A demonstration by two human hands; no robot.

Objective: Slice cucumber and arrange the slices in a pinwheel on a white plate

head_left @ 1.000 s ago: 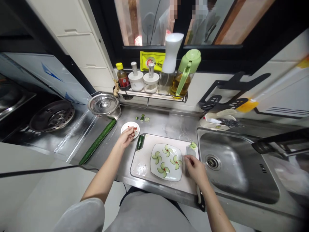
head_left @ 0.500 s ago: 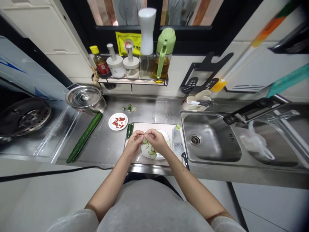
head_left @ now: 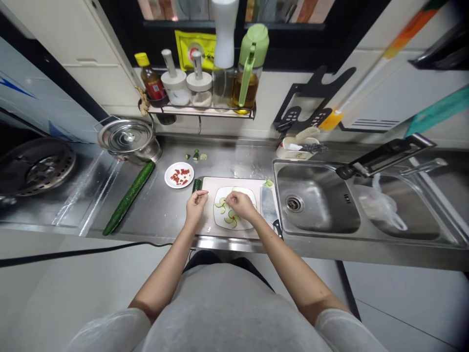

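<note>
My left hand (head_left: 196, 207) is over the left side of the pale cutting board (head_left: 208, 227), thumb and fingertips pinched together. Whatever it may hold is too small to make out. Above the white squarish plate (head_left: 217, 222) is my right hand (head_left: 240, 204), also pinched, its fingertips hiding anything between them. Thin curved cucumber slices (head_left: 231, 219) lie on the plate, with tiny red bits among them. A kitchen knife (head_left: 269, 204) rests along the board's right side. At the board's upper left corner sits a dark green cucumber piece (head_left: 197, 185).
A small round plate (head_left: 167, 181) holds red chopped bits. Left of it lies a whole cucumber (head_left: 129, 198), touching a lidded steel pot (head_left: 126, 139). Cucumber scraps (head_left: 196, 155) lie farther back. The double sink (head_left: 318, 200) is at the right, beneath a seasoning rack (head_left: 220, 112) on the wall.
My hands, together over the plate before, have parted. The left moved left off the plate, and the right stays above it. The view has tilted slightly downward.
</note>
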